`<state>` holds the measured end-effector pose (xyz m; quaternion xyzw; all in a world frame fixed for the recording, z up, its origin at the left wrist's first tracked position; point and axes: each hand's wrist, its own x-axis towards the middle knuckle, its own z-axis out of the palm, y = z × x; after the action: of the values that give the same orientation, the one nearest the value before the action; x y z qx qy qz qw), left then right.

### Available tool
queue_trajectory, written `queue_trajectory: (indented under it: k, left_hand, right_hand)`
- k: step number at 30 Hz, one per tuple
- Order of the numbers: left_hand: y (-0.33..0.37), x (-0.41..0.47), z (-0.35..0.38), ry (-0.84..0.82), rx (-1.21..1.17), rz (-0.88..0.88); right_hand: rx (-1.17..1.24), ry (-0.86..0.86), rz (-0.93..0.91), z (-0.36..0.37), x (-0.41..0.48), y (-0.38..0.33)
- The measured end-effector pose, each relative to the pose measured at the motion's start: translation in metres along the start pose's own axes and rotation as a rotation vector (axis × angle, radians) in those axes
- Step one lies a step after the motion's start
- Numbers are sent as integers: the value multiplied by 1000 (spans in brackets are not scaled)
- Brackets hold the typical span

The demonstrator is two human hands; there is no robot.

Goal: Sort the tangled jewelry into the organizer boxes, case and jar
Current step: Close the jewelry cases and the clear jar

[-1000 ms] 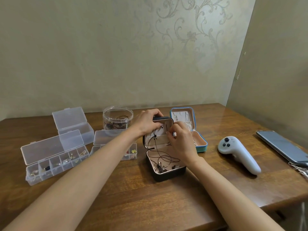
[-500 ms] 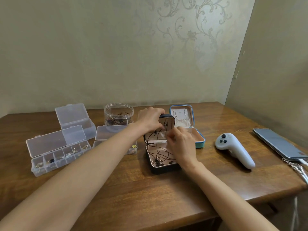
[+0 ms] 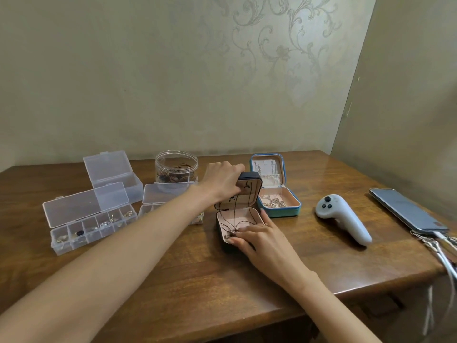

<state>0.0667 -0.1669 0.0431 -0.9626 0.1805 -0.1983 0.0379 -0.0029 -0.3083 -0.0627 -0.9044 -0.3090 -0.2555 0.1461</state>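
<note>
The right hand lies low over the near side of the black case, palm down, its fingers spread and fairly straight. The tips rest on the small pendants gathered in the pink-lined base. Whether any fingertip pinches a cord there is too small to tell.

Thin black cords run from those pendants up to the inside of the raised lid. The left hand grips that lid at its top edge, fingers curled over it, and the lid stands roughly upright.

Just beside the black case, on its far right, a blue case stands open with pale chains heaped in its base. A clear jar with dark tangled pieces inside sits behind the left forearm.

Three clear organizer boxes lie open to the left. The nearest has small pieces in its row of compartments.

Well to the right on the wooden table are a white controller and a phone.
</note>
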Motion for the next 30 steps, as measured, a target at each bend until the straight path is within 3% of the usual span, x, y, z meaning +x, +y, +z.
queue_trajectory:
  k: [3, 6, 8, 9, 12, 14, 18, 21, 26, 30]
  left_hand:
    - [2, -16, -4, -154, -107, 40]
    - [4, -33, 2, -441, -325, 115]
    - [4, -42, 8, -520, -346, 143]
    - [5, -45, 9, -554, -339, 127]
    - [12, -48, 15, -625, -245, 88]
    - [19, -48, 25, -599, -200, 60]
    - [17, -48, 35, -463, -359, 40]
    - [5, -56, 38, -357, -528, 102]
    - [2, -71, 40, -130, -629, 275]
    - [-4, -76, 41, -32, -598, 363]
  right_hand:
    - [-18, 82, 51, 0, -9, 13]
    - [312, 350, 237, -13, -15, 13]
    - [499, 570, 398, -25, -14, 12]
    - [543, 596, 483, -28, -12, 13]
    - [583, 387, 659, -26, -4, 22]
    - [534, 215, 668, -21, -3, 22]
    - [458, 150, 666, -20, 2, 22]
    - [847, 168, 780, -21, 16, 29]
    - [1317, -15, 881, -26, 40, 33]
    - [1433, -126, 737, -29, 38, 46]
